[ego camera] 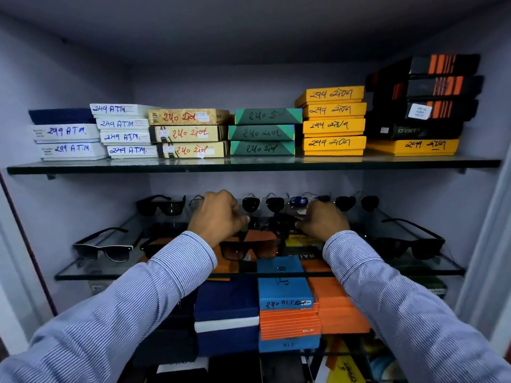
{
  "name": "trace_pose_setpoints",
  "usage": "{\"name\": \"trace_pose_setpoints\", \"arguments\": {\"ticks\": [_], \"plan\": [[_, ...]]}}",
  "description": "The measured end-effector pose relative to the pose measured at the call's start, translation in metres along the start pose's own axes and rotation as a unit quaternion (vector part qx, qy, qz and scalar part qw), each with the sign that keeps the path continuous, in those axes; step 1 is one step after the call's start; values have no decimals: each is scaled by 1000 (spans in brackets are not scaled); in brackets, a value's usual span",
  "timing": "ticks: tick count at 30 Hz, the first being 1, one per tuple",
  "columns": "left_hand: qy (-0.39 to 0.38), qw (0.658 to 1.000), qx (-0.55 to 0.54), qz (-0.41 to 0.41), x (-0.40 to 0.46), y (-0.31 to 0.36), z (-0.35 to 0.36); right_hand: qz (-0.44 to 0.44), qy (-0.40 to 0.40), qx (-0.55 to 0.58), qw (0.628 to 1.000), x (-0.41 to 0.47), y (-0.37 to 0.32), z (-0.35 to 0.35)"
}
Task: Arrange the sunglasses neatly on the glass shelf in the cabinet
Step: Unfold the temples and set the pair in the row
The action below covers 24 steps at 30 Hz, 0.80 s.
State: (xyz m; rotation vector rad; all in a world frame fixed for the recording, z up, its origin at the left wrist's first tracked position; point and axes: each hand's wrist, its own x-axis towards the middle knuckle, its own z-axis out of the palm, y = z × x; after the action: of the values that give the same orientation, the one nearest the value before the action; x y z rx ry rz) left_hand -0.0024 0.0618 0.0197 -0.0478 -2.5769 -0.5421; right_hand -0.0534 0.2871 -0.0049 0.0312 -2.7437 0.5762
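Head view shows both hands over the middle of the glass shelf (pixel 83 272): the left hand (pixel 218 219) curled closed and the right hand (pixel 323 221) pinch opposite ends of a dark pair of sunglasses (pixel 276 221) between the rows. Likely light, slick and scratch-prone, with thin hinged arms; holding the frame corners, not the lenses, seems safest.

I see pale lavender-grey cabinet walls (pixel 69 78) and a dim ceiling (pixel 249 29). An upper glass shelf (pixel 249 166) carries stacked, hand-labelled boxes (pixel 190 133). More boxes (pixel 284 299) sit below.
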Motion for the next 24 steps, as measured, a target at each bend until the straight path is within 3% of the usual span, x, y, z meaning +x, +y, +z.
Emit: {"name": "trace_pose_setpoints", "arguments": {"ticks": [9, 14, 24], "plan": [[-21, 998, -27, 60, 2, 31, 13, -27, -6, 0, 1000, 10, 9, 18], [-20, 996, -30, 80, 6, 45, 19, -55, 54, 39, 996, 6, 20, 2], [-135, 986, -95, 19, 28, 74, 47, -94, 113, 135, 980, -4, 44, -38]]}}
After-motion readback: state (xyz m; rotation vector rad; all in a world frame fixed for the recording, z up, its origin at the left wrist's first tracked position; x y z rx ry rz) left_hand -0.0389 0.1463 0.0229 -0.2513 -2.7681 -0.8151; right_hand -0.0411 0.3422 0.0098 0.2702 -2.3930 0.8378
